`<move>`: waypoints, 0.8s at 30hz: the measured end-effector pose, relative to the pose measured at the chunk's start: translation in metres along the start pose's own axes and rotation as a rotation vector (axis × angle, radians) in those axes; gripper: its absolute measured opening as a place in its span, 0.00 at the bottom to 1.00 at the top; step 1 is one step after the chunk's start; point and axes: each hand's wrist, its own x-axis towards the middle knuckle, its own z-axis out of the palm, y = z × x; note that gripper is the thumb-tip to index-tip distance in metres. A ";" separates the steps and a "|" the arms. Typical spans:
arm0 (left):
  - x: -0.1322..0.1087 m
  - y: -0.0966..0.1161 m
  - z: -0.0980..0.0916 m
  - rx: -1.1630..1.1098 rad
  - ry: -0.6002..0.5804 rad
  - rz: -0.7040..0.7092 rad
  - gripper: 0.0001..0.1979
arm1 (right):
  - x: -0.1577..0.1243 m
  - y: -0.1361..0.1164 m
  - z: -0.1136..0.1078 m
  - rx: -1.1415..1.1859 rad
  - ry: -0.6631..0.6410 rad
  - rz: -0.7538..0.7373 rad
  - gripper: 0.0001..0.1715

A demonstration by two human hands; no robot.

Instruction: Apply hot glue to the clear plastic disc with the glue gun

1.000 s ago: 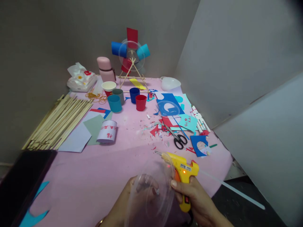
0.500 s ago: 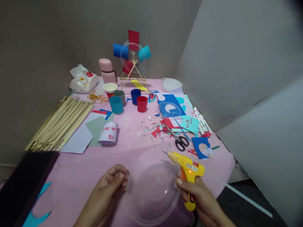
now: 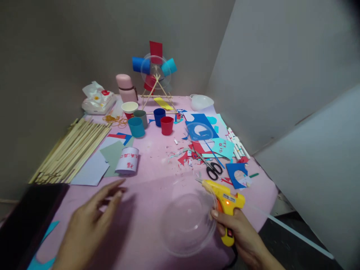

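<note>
My right hand (image 3: 234,228) grips a yellow hot glue gun (image 3: 229,202), its orange light lit and its nozzle pointing left. The same hand pinches the rim of a clear round plastic lid (image 3: 187,225) beside the gun. A glue stick (image 3: 300,236) sticks out of the gun's rear. My left hand (image 3: 95,217) hovers over the pink table on the left, fingers apart and holding nothing, below a white paper cylinder (image 3: 128,161) with red writing. Black-handled scissors (image 3: 213,170) lie just beyond the gun's nozzle.
Wooden sticks (image 3: 73,150) lie at the left, near a dark object (image 3: 30,221). Small coloured cups (image 3: 167,125) stand mid-table. Behind them are a pink bottle (image 3: 126,88) and a stick-framed wheel (image 3: 156,71). Paper scraps (image 3: 201,125) and white markers (image 3: 239,144) lie right.
My left hand has let go of the clear lid's left rim and moved left, opening. My right hand still holds the lid and glue gun, nearly in place.
</note>
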 end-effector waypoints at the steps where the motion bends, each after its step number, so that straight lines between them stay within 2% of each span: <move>1: -0.007 0.005 0.012 -0.221 -0.171 -0.085 0.26 | 0.000 0.000 0.001 0.005 0.012 -0.004 0.21; 3: -0.022 0.013 0.036 -0.542 -0.445 -0.185 0.28 | 0.000 0.001 0.004 0.007 0.038 -0.006 0.21; 6: -0.035 0.020 0.059 -0.688 -0.519 -0.258 0.18 | 0.002 0.004 0.005 -0.012 0.069 -0.014 0.23; 8: -0.038 0.018 0.064 -0.692 -0.498 -0.260 0.15 | 0.004 0.006 0.003 0.013 0.100 -0.052 0.23; 11: -0.035 0.008 0.061 -0.664 -0.451 -0.259 0.15 | 0.006 0.006 -0.005 0.079 0.135 -0.110 0.23; 14: -0.034 0.000 0.059 -0.458 -0.404 -0.185 0.19 | 0.006 0.005 -0.012 0.090 0.138 -0.116 0.21; 18: -0.040 0.003 0.060 -0.083 -0.297 -0.072 0.22 | 0.001 0.005 -0.013 0.050 0.093 -0.074 0.22; 21: -0.044 0.006 0.062 -0.006 -0.250 -0.015 0.22 | -0.003 0.005 -0.009 -0.010 0.067 -0.041 0.22; 24: -0.045 0.004 0.062 0.010 -0.251 -0.015 0.22 | -0.008 0.006 -0.007 -0.068 0.054 -0.010 0.22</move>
